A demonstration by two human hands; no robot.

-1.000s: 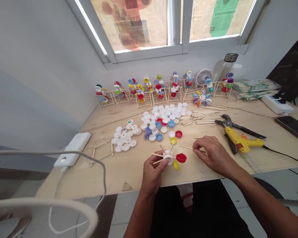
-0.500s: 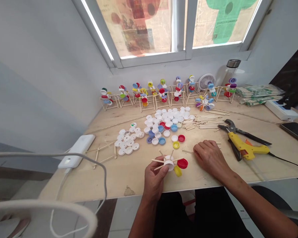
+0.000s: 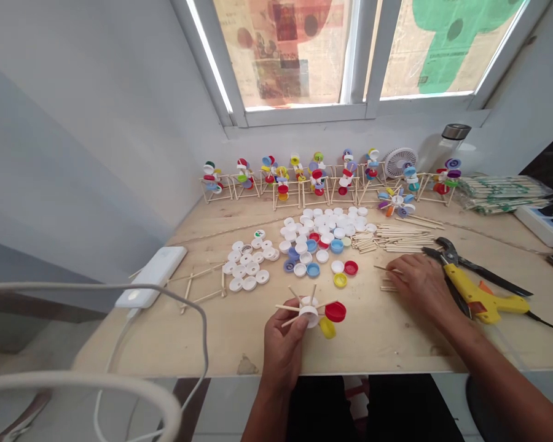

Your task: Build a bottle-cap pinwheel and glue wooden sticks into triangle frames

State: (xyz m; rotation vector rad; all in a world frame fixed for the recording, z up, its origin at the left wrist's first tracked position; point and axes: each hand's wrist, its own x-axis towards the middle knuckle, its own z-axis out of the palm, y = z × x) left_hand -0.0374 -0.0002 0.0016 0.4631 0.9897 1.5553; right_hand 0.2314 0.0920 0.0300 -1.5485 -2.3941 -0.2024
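Observation:
My left hand [image 3: 283, 341] pinches a white bottle-cap hub [image 3: 309, 311] with several wooden sticks radiating from it. A red cap [image 3: 335, 311] and a yellow cap [image 3: 327, 327] sit on two of its sticks, just above the table near the front edge. Over to the right, my right hand [image 3: 419, 283] rests palm down on a few short wooden sticks [image 3: 388, 284] lying on the plywood table [image 3: 387, 337], fingers curled onto them. It sits close to the yellow glue gun [image 3: 479, 298].
Loose white, blue and red caps [image 3: 320, 236] lie mid-table, with another white group [image 3: 249, 267] to the left. A stick pile [image 3: 396, 238], pliers [image 3: 470, 264], a row of finished cap wheels [image 3: 317, 175], a small fan [image 3: 399, 161], a power bank [image 3: 152, 276] and packed sticks [image 3: 502, 193] surround them.
My right hand has moved right, away from the cap wheel, onto loose sticks beside the glue gun. The view has shifted left and tilted up. My left hand keeps its hold on the wheel.

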